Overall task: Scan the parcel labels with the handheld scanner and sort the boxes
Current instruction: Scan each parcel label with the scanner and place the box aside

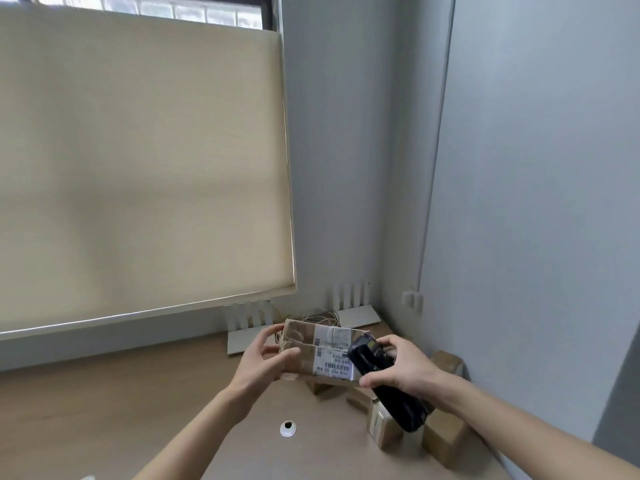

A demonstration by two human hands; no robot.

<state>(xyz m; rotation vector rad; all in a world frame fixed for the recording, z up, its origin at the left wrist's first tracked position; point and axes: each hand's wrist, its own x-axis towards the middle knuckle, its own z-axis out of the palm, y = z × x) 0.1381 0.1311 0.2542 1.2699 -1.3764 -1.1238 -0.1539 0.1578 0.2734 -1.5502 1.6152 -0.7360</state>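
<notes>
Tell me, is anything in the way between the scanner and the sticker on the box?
Nothing visible is. The right hand points the scanner at the label on the box, which the left hand holds up.

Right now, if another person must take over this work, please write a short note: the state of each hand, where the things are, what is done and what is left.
Left hand: holds the left end of the cardboard parcel, lifted above the desk.
Right hand: grips the black handheld scanner, its head at the white label on the parcel's right part.
Other boxes lie on the desk at the right, under the right forearm.
Done: parcel picked up, scanner brought to the label. Whether it has read cannot be told.
Left: confirm the scan, place this parcel, then do the other boxes.
</notes>
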